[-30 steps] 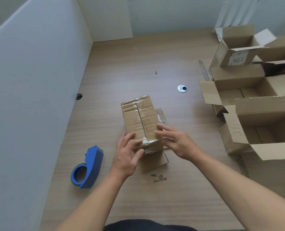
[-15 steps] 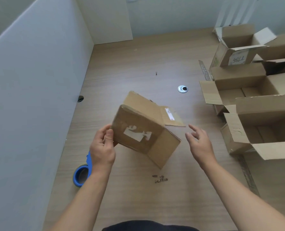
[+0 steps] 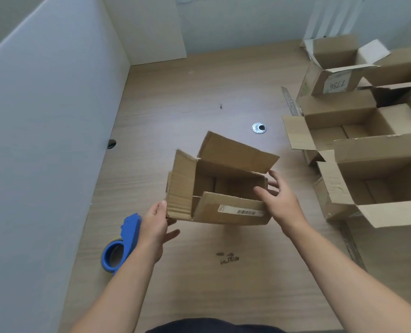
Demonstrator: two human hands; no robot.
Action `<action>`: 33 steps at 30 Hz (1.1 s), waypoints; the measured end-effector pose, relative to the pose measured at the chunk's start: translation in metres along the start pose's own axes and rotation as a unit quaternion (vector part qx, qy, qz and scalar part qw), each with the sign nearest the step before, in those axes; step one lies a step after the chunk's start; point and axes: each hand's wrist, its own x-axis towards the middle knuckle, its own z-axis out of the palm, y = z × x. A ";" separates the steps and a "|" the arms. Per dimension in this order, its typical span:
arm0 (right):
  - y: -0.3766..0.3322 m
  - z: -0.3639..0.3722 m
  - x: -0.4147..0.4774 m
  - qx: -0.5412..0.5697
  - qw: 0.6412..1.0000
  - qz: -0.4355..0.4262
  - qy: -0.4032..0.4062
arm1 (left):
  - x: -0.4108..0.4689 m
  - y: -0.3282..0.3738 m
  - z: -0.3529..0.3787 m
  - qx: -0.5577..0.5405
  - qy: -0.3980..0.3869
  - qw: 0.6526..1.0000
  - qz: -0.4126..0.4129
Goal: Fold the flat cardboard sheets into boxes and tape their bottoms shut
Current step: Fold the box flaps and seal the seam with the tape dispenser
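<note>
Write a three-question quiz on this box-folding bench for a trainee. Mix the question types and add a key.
1. True or false: the box gripped at its corner by the left hand has its opening turned toward the camera.
2. Where is the blue tape dispenser?
A. in the right hand
B. on the table, beside the left forearm
C. inside the held box
3. Fill in: the other open boxes stand on the person's ___ side.

Key: 1 true; 2 B; 3 right.
</note>
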 end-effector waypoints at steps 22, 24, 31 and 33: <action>-0.029 0.034 -0.030 -0.233 0.925 -0.250 -0.166 | -0.026 0.039 -0.038 0.143 0.076 0.952 0.261; -0.022 0.031 -0.030 -0.274 0.901 -0.271 -0.198 | -0.014 0.039 -0.046 0.054 0.081 0.973 0.208; -0.006 0.019 -0.025 -0.399 0.847 -0.273 -0.221 | 0.014 0.005 -0.049 0.223 0.088 0.962 0.127; -0.002 0.021 -0.024 -0.418 0.830 -0.304 -0.210 | 0.013 -0.002 -0.042 0.321 0.125 0.922 0.175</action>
